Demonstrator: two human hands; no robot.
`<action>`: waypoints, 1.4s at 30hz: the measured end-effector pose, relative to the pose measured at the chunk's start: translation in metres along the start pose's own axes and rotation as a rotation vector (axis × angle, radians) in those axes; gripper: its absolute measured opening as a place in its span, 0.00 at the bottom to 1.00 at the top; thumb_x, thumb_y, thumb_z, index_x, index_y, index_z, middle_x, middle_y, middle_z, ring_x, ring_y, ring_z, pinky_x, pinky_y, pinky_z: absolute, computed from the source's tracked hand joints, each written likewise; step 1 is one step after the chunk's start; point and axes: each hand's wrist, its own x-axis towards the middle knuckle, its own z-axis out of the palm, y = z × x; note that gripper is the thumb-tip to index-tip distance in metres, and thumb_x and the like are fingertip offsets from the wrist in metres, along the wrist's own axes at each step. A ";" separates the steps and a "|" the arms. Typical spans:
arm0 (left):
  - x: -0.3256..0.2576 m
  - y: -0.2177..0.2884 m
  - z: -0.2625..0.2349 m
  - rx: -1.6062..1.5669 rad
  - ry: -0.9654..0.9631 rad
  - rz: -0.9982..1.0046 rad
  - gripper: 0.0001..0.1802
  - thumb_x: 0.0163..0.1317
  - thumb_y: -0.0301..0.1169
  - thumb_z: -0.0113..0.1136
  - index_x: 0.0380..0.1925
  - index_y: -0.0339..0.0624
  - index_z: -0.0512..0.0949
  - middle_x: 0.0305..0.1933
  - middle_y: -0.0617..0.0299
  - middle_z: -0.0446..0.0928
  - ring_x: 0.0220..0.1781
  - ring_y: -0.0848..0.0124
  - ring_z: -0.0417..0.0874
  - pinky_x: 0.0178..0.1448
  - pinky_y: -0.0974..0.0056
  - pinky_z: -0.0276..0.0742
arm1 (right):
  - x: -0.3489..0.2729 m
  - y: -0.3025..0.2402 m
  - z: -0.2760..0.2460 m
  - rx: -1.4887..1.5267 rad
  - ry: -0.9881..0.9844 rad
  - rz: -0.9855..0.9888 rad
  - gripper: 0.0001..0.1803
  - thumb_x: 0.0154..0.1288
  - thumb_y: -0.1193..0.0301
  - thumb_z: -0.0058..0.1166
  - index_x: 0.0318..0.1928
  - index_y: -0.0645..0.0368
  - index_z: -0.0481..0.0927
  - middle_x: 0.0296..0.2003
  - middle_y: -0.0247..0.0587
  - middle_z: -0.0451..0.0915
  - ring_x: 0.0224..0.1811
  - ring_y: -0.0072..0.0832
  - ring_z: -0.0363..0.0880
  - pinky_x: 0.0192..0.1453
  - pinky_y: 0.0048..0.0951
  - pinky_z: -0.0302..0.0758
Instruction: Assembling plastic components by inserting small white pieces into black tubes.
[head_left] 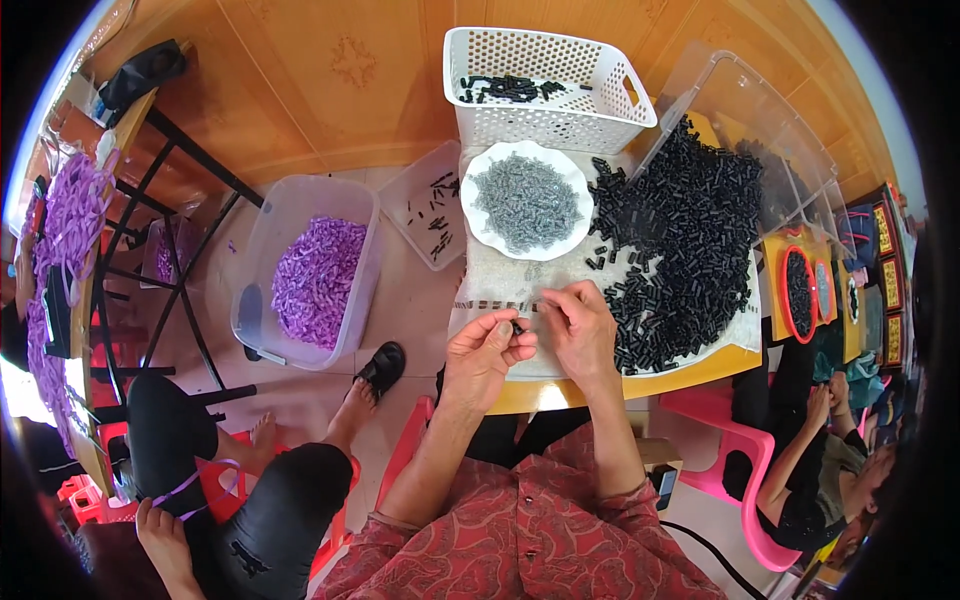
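Clearly most of the work lies ahead: a large heap of black tubes (pixel 690 250) still covers the right half of the surface (pixel 610 385), and the white plate (pixel 527 202) is piled with small grey screws. Only a thin layer of black pieces lies at the bottom of the white basket (pixel 547 85) at the far edge, and a few more sit in the shallow clear tray (pixel 430 205) on the floor, so the finished share looks small beside the heap, as far as one can judge.

Both forearms come up from the lower edge and meet at the near edge of the surface. The left hand (pixel 487 348) is curled, thumb and forefinger pinched on one black piece (pixel 518 327) at its fingertips. The right hand (pixel 580 325) lies just beside it, fingers bent inward toward that piece; whether it has anything in its grasp cannot be told. A clear tub of purple strips (pixel 315 275) stands on the floor to the left.
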 end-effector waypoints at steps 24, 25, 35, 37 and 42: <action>-0.005 -0.003 0.009 0.032 -0.116 0.087 0.15 0.67 0.19 0.58 0.53 0.36 0.79 0.51 0.51 0.81 0.49 0.63 0.85 0.54 0.59 0.84 | -0.020 -0.012 -0.020 0.073 0.015 -0.088 0.05 0.62 0.81 0.58 0.37 0.63 0.75 0.34 0.46 0.74 0.34 0.41 0.76 0.37 0.37 0.74; -0.005 -0.002 0.009 0.033 -0.117 0.086 0.15 0.67 0.19 0.58 0.53 0.36 0.79 0.51 0.51 0.81 0.49 0.63 0.85 0.54 0.59 0.84 | -0.023 -0.018 -0.023 0.147 0.011 -0.064 0.04 0.64 0.81 0.56 0.38 0.64 0.75 0.34 0.46 0.75 0.33 0.37 0.76 0.37 0.33 0.74; -0.007 -0.004 0.005 -0.198 -0.028 -0.119 0.13 0.68 0.22 0.59 0.52 0.37 0.79 0.48 0.53 0.82 0.37 0.73 0.82 0.40 0.69 0.80 | -0.030 -0.040 -0.027 0.281 -0.078 -0.053 0.04 0.65 0.79 0.58 0.37 0.63 0.76 0.33 0.45 0.76 0.32 0.38 0.78 0.34 0.35 0.75; -0.007 -0.005 0.004 -0.202 -0.027 -0.125 0.13 0.68 0.22 0.58 0.52 0.37 0.79 0.48 0.53 0.82 0.36 0.73 0.82 0.40 0.69 0.80 | -0.030 -0.040 -0.026 0.284 -0.082 -0.052 0.04 0.65 0.78 0.58 0.36 0.63 0.76 0.33 0.45 0.76 0.31 0.39 0.78 0.34 0.35 0.75; -0.008 -0.007 0.002 -0.157 -0.048 -0.106 0.12 0.68 0.22 0.58 0.51 0.37 0.80 0.48 0.53 0.82 0.37 0.73 0.81 0.41 0.69 0.79 | -0.031 -0.040 -0.028 0.253 -0.117 -0.037 0.04 0.65 0.78 0.57 0.36 0.63 0.75 0.32 0.45 0.76 0.31 0.39 0.79 0.34 0.36 0.76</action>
